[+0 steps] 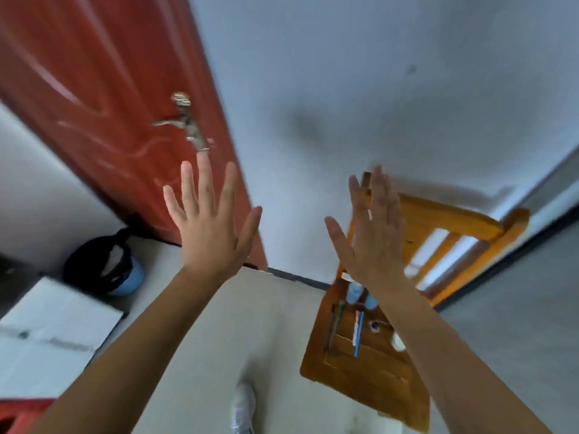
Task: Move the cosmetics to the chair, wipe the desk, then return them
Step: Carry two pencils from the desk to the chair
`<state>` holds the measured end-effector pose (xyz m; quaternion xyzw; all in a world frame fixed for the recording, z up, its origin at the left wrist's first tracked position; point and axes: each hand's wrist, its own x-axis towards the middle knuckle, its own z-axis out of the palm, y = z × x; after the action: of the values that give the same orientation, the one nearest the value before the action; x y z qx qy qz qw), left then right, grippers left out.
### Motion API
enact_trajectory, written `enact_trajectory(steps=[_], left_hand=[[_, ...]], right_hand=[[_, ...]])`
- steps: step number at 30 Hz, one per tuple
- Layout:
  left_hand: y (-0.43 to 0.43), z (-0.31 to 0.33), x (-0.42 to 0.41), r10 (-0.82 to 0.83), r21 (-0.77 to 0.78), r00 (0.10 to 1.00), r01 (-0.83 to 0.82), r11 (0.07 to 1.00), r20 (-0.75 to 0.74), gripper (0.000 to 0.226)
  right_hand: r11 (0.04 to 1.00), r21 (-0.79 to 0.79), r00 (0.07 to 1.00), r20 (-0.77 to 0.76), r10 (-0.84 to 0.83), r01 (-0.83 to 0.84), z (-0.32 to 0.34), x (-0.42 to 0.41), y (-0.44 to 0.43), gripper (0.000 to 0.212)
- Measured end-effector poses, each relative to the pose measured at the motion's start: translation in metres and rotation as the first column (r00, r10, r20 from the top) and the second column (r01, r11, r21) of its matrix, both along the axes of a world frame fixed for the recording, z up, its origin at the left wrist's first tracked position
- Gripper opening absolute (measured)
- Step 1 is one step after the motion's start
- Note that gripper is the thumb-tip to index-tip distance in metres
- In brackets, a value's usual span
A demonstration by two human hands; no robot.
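While my left hand (pixel 213 236) and right hand (pixel 372 245) hover empty, fingers spread, and the cosmetics (pixel 358 330) lie on the chair (pixel 369 380) seat, I'd reach down slowly, lifting one piece at a time.

Soft, even daylight fills the room, without hard glare. A pale sheen streaks the red door (pixel 94 89). A dim grey shadow smudges the wall (pixel 313 126) above the chair (pixel 445 214). Motion blur softens everything, and wide-angle distortion tilts lines toward the edges.
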<state>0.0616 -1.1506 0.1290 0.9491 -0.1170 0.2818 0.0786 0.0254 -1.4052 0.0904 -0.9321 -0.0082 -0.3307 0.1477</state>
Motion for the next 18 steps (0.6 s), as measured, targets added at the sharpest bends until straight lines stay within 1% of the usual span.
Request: enact_trajectory(steps=[2, 3, 5, 8, 10, 13, 16, 18], left_hand=[[0.053, 0.013, -0.043, 0.166, 0.029, 0.986, -0.167, 0.986, 0.021, 0.07], [0.081, 0.018, -0.066, 0.241, 0.033, 0.97, -0.242, 0.97, 0.025, 0.07], [0.137, 0.03, -0.112, 0.363, 0.036, 0.931, -0.365, 0.93, 0.047, 0.07], [0.226, 0.055, -0.182, 0.557, 0.043, 0.826, -0.561, 0.826, 0.081, 0.07], [0.278, 0.07, -0.227, 0.657, 0.024, 0.747, -0.662, 0.75, 0.102, 0.07], [0.354, 0.082, -0.306, 0.798, -0.019, 0.593, -0.801, 0.598, 0.113, 0.07], [0.421, 0.077, -0.377, 0.876, -0.053, 0.478, -0.875, 0.481, 0.066, 0.072], [0.462, 0.073, -0.42, 0.915, -0.05, 0.403, -0.914, 0.403, 0.015, 0.073]], right_hand=[[0.983, -0.046, 0.984, 0.005, 0.178, -0.177, 0.021, 0.005, 0.043, 0.072], [0.964, -0.043, 0.965, 0.006, 0.262, -0.262, 0.03, 0.005, 0.068, 0.071], [0.908, -0.031, 0.908, 0.025, 0.419, -0.418, 0.047, 0.003, 0.124, 0.069], [0.792, -0.065, 0.789, 0.071, 0.611, -0.607, 0.073, -0.009, 0.224, 0.07], [0.722, -0.093, 0.717, 0.085, 0.692, -0.685, 0.086, -0.022, 0.291, 0.071], [0.588, -0.104, 0.582, 0.087, 0.809, -0.802, 0.098, -0.056, 0.402, 0.076], [0.476, -0.104, 0.474, 0.045, 0.879, -0.873, 0.099, -0.093, 0.501, 0.078], [0.396, -0.119, 0.396, 0.023, 0.918, -0.911, 0.097, -0.119, 0.565, 0.079]])
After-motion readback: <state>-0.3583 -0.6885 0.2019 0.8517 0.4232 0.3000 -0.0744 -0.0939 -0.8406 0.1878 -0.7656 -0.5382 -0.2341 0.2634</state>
